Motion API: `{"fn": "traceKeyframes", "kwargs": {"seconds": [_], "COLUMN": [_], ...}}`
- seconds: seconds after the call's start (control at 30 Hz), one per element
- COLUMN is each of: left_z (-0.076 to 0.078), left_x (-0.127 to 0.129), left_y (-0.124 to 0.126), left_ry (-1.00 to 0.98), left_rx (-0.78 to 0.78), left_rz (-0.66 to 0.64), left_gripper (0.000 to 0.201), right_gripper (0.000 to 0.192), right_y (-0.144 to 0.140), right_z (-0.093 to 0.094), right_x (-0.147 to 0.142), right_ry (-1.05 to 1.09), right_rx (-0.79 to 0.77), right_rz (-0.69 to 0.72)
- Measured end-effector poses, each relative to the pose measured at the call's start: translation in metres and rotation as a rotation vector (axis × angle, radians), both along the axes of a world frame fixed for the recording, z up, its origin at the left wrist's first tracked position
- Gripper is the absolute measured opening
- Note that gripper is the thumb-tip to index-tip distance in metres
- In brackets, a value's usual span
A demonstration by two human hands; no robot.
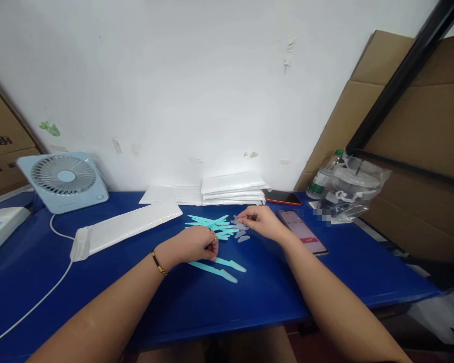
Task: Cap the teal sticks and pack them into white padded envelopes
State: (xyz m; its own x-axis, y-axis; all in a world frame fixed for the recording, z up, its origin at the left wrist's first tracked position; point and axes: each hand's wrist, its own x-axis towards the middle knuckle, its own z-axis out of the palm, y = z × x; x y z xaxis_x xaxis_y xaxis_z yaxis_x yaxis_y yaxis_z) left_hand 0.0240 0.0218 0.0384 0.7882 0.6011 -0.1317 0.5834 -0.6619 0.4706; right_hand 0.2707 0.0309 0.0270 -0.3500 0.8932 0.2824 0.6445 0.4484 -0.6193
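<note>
From the head view, we're looking down at a blue surface (98, 282) pushed against a white wall. Our left hand (196, 245) sits near the middle of the surface, fingers curled in narrow, pinching the end of a teal stick (229, 262) that lies flat and points toward the right edge. A second teal stick (214, 269) lies just beside it, closer to the front edge. There's a gold bracelet (158, 262) on that wrist.

Our right hand (259, 221) is a bit farther back, fingertips pinched together on a small clear cap (239, 222); more clear caps (242, 235) are scattered just in front of it. Between the two hands, a loose pile of teal sticks (210, 223) fans out, crossing one another.

Behind the pile, by the back edge, a stack of white pouches (232, 189). A long white pouch (124, 229) lies angled toward the left edge, near a pale blue fan (64, 179) in the back left corner, its white cable (41, 297) trailing to the front. Right of our right hand, one phone (302, 230) lies screen up, another phone (282, 197) behind it, and a clear bag (353, 194) with a bottle (321, 180) sits at the back right corner.
</note>
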Motion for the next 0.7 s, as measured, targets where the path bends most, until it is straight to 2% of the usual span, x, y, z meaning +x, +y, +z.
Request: {"fn": "traceKeyframes", "kwargs": {"seconds": [0.1, 0.17, 0.27, 0.4, 0.57, 0.7], "left_z": [-0.005, -0.006, -0.004, -0.001, -0.004, -0.001], "left_x": [0.0, -0.002, -0.003, -0.001, -0.009, -0.017], "left_y": [0.004, 0.009, 0.015, 0.017, 0.025, 0.028], "left_ry": [0.004, -0.016, -0.037, -0.052, 0.003, 0.004], "left_rx": [0.106, 0.188, 0.245, 0.275, 0.335, 0.32], "left_rz": [0.108, 0.179, 0.236, 0.247, 0.285, 0.357], "left_gripper": [0.014, 0.015, 0.017, 0.02, 0.018, 0.02], "right_gripper": [0.029, 0.033, 0.033, 0.035, 0.034, 0.036], "right_y": [-0.007, -0.01, -0.012, -0.007, 0.003, 0.009], "right_z": [-0.001, -0.002, -0.005, -0.009, -0.013, -0.011], "right_x": [-0.007, -0.012, -0.018, -0.017, -0.007, -0.002], "right_ry": [0.016, 0.025, 0.09, 0.21, 0.189, 0.114], "right_rx": [-0.135, -0.205, -0.288, -0.379, -0.331, -0.156], "right_rz": [0.146, 0.192, 0.191, 0.155, 0.122, -0.026]}}
